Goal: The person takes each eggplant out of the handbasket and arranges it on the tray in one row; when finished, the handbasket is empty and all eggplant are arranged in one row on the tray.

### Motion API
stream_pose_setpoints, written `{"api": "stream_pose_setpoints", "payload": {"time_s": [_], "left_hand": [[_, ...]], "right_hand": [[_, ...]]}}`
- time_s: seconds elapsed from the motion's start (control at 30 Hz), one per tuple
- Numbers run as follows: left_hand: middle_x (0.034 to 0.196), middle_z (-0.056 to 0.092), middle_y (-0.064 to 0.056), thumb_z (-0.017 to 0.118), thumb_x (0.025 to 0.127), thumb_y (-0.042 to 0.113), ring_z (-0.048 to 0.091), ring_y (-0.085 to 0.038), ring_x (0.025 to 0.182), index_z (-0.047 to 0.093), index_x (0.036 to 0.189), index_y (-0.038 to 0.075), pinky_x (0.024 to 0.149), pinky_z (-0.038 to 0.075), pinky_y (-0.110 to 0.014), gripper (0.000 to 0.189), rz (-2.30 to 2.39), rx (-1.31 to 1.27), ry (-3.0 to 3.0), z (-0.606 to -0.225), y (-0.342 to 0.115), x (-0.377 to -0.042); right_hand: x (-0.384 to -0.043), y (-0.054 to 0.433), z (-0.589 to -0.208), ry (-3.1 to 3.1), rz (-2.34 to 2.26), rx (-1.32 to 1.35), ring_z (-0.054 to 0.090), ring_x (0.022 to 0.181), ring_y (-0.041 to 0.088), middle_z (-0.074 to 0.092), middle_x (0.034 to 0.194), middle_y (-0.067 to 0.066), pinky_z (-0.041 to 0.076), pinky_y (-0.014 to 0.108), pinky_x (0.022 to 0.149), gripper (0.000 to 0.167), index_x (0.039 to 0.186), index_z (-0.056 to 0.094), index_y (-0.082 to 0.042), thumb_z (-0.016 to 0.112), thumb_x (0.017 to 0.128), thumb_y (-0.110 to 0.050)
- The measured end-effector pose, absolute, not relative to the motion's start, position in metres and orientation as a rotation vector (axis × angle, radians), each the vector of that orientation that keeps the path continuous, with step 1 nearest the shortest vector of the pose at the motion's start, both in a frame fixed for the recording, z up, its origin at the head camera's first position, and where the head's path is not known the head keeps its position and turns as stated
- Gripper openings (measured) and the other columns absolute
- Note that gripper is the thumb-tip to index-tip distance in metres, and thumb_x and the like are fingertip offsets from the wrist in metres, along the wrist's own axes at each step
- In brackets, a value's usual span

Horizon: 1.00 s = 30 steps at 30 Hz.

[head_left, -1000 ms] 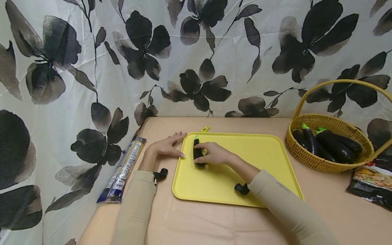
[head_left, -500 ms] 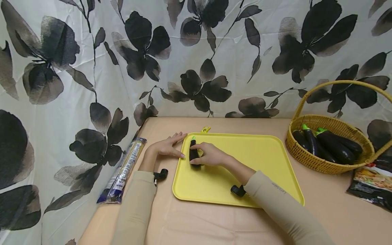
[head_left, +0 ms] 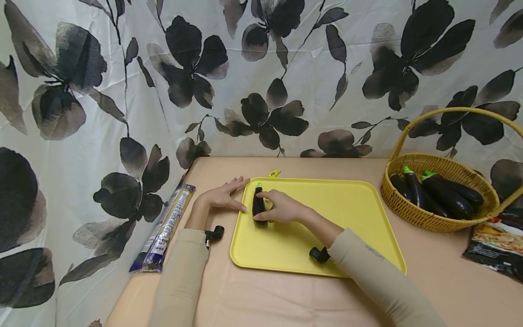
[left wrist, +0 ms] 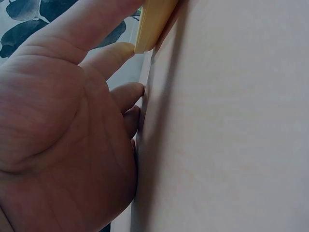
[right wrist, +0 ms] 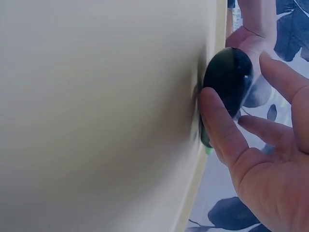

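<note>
On the yellow tray point(head_left: 331, 213) near its left rim lies a dark eggplant point(head_left: 258, 206), its green stem end pointing to the back. My right hand point(head_left: 286, 206) hangs loosely over it from the right. In the right wrist view, fingers rest alongside the eggplant point(right wrist: 229, 72), and a gap shows between the thumb and its skin. My left hand point(head_left: 218, 196) is spread at the tray's left edge, thumb tip by the rim. The left wrist view shows its palm point(left wrist: 58, 130) upright on the table, with fingers reaching along the tray point(left wrist: 154, 24).
At the right stands a yellow wicker basket point(head_left: 429, 218) holding several eggplants point(head_left: 447, 197). A dark food packet point(head_left: 496, 247) lies in front of it. Along the table's left edge is a long plastic package point(head_left: 163, 231). A small yellow object point(head_left: 274, 173) sits behind the tray.
My right hand has moved the eggplant slightly left on the tray, then its thumb and index finger spread a little. My left hand has stayed in place.
</note>
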State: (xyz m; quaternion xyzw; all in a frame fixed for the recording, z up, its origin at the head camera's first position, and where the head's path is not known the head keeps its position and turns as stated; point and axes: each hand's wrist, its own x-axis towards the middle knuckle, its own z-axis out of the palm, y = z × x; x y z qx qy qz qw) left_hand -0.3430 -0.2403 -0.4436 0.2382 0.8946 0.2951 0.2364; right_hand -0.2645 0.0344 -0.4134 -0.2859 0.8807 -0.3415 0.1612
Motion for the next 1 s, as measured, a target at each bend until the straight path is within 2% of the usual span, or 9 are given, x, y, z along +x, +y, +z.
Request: {"api": "stream_pose_setpoints", "payload": {"time_s": [0.17, 0.47, 0.67, 0.73, 0.83, 0.93, 1.0], "left_hand": [[0.177, 0.0, -0.007, 0.089, 0.079, 0.051, -0.011, -0.031, 0.163, 0.02, 0.168, 0.03, 0.129, -0.007, -0.062, 0.115, 0.806, 0.652, 2.455, -0.444, -0.24, -0.343], [0.177, 0.0, -0.006, 0.089, 0.078, 0.05, -0.01, -0.031, 0.163, 0.022, 0.168, 0.031, 0.13, -0.007, -0.062, 0.114, 0.818, 0.649, 2.458, -0.446, -0.241, -0.344], [0.177, 0.0, -0.008, 0.09, 0.078, 0.048, -0.011, -0.031, 0.163, 0.021, 0.168, 0.029, 0.13, -0.008, -0.058, 0.115, 0.822, 0.675, 2.454, -0.447, -0.242, -0.345], [0.177, 0.0, -0.008, 0.09, 0.079, 0.047, -0.011, -0.031, 0.163, 0.02, 0.168, 0.028, 0.13, -0.009, -0.058, 0.115, 0.821, 0.678, 2.453, -0.447, -0.242, -0.345], [0.177, 0.0, -0.009, 0.09, 0.079, 0.047, -0.011, -0.032, 0.163, 0.02, 0.168, 0.027, 0.13, -0.009, -0.058, 0.115, 0.82, 0.681, 2.453, -0.447, -0.242, -0.345], [0.177, 0.0, -0.009, 0.09, 0.079, 0.047, -0.01, -0.032, 0.163, 0.02, 0.168, 0.027, 0.13, -0.009, -0.058, 0.115, 0.818, 0.682, 2.454, -0.446, -0.243, -0.345], [0.177, 0.0, -0.01, 0.09, 0.079, 0.047, -0.01, -0.033, 0.163, 0.02, 0.168, 0.026, 0.13, -0.008, -0.059, 0.115, 0.818, 0.684, 2.454, -0.445, -0.243, -0.345]], "right_hand": [[-0.26, 0.049, -0.403, 2.473, -1.035, -0.766, 0.073, 0.1, 0.02, 0.047, 0.151, 0.023, 0.061, 0.034, 0.087, 0.08, 0.158, 0.044, -0.008, 0.078, 0.093, -0.043], [-0.233, 0.087, -0.37, 2.578, -1.113, -0.825, 0.071, 0.106, 0.018, 0.045, 0.158, 0.013, 0.061, 0.036, 0.091, 0.076, 0.157, 0.047, -0.016, 0.078, 0.093, -0.043], [-0.211, 0.114, -0.349, 2.674, -1.21, -0.888, 0.066, 0.117, 0.025, 0.045, 0.157, 0.003, 0.062, 0.038, 0.093, 0.071, 0.157, 0.046, -0.023, 0.077, 0.095, -0.039], [-0.206, 0.123, -0.345, 2.728, -1.204, -0.907, 0.065, 0.12, 0.026, 0.044, 0.159, 0.002, 0.061, 0.041, 0.094, 0.07, 0.157, 0.046, -0.025, 0.076, 0.096, -0.041], [-0.201, 0.135, -0.342, 2.796, -1.192, -0.899, 0.064, 0.123, 0.026, 0.041, 0.162, 0.0, 0.061, 0.041, 0.087, 0.07, 0.157, 0.045, -0.03, 0.074, 0.096, -0.045], [-0.198, 0.146, -0.34, 2.851, -1.194, -0.922, 0.064, 0.124, 0.027, 0.042, 0.163, 0.002, 0.061, 0.041, 0.085, 0.068, 0.157, 0.047, -0.031, 0.075, 0.096, -0.042], [-0.199, 0.153, -0.339, 2.887, -1.197, -0.959, 0.063, 0.124, 0.029, 0.044, 0.162, 0.004, 0.061, 0.046, 0.09, 0.066, 0.156, 0.048, -0.028, 0.076, 0.096, -0.036]]}}
